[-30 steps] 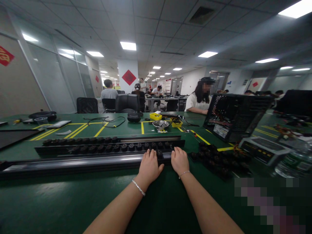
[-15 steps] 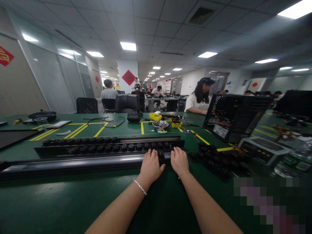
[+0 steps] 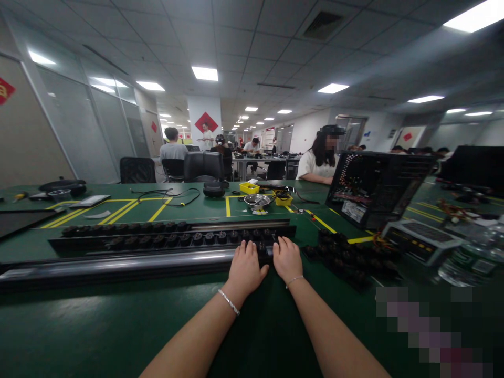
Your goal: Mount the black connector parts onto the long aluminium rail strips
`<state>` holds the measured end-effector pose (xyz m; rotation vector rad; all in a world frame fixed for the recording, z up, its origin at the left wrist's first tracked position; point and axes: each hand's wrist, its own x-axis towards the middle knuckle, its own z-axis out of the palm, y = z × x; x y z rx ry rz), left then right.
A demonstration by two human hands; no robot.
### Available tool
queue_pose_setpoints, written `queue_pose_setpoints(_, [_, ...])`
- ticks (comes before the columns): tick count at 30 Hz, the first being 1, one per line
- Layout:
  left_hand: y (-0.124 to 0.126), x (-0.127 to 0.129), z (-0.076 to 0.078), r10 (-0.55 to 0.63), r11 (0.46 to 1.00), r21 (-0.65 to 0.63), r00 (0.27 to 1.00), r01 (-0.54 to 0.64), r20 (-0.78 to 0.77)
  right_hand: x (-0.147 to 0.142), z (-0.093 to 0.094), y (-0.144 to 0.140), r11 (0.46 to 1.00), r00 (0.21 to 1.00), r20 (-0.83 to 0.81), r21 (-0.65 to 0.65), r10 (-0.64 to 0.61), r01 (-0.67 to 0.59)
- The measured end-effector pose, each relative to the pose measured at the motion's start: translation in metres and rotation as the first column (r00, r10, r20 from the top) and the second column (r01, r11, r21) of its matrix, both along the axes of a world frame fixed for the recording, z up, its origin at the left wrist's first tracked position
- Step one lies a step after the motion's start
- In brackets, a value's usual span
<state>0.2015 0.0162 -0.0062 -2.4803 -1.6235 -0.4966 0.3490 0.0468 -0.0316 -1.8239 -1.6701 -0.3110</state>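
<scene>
A long black power strip housing (image 3: 157, 261) with a shiny metal face lies across the table in front of me. My left hand (image 3: 247, 269) rests over it near its right end, fingers bent across the far edge and thumb held apart. At the right end, my right hand (image 3: 287, 261) has its fingers curled over the same housing. Between the two hands shows a small black socket module (image 3: 262, 247), partly hidden by my fingers. Behind lie black rails carrying rows of round socket modules (image 3: 185, 240). What my fingertips press on cannot be seen.
Loose black socket modules (image 3: 346, 257) are heaped to the right, near a power supply unit (image 3: 421, 241), a water bottle (image 3: 468, 262) and an open computer case (image 3: 378, 186). Further back are a metal bowl (image 3: 256, 201) and yellow bins (image 3: 249, 187). A person (image 3: 317, 157) sits opposite.
The view has shifted slightly, so the table things sit a little further left. Both hands keep their place on the housing. A standing person in the background has come into fuller view.
</scene>
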Motion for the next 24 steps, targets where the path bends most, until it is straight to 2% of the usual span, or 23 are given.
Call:
queue_pose_setpoints(13, [0.002,0.014,-0.001,-0.031,0.999,-0.012,0.999,0.031,0.018,-0.002,0.006,-0.005,1.0,0.999,-0.039,-0.023,0.004,-0.005])
queue_pose_setpoints(24, [0.004,0.02,-0.004,-0.061,0.998,0.028,0.997,0.06,0.039,-0.005,0.015,-0.01,0.997,0.994,-0.111,-0.076,-0.006,-0.002])
